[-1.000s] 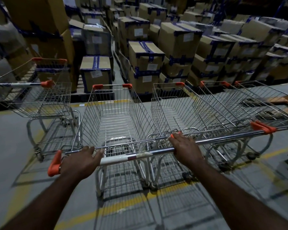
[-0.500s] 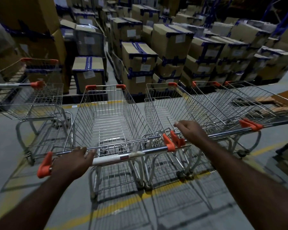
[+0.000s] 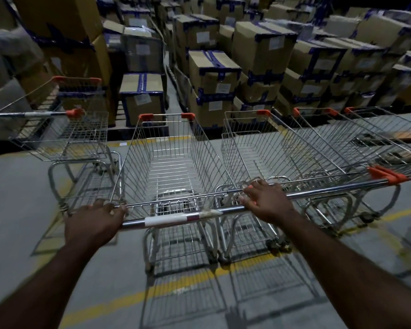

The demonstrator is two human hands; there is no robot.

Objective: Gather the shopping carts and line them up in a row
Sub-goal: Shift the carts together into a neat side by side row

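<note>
Right now your left hand [image 3: 94, 220] has its fingers curled down over the left end of the handle bar [image 3: 176, 218] of the middle cart [image 3: 173, 162], gripping it where the bar meets the basket frame. Your right hand [image 3: 267, 201] lies over the spot where that bar's right end meets the left end of the next cart's handle [image 3: 330, 189]; the fingers are folded over the metal, though you cannot tell from here which of the two bars they actually close on. A strip of white tape with a red band wraps the bar between your hands.

The middle cart stands straight ahead of you, its wire basket empty and its front rim capped with orange corners. Just beside it on the right sits the second cart [image 3: 271, 148], basket walls almost touching, and further right more carts [image 3: 356, 141] are packed close, angled away, with orange handle caps [image 3: 387, 175] at their near end. On the left, one cart [image 3: 64, 136] stands apart from the row, turned sideways, its handle pointing left.

The wheels rest on grey concrete crossed by a yellow floor line [image 3: 171, 284]. Behind the row, stacks of cardboard boxes [image 3: 214, 74] banded in blue tape fill the dim space.
</note>
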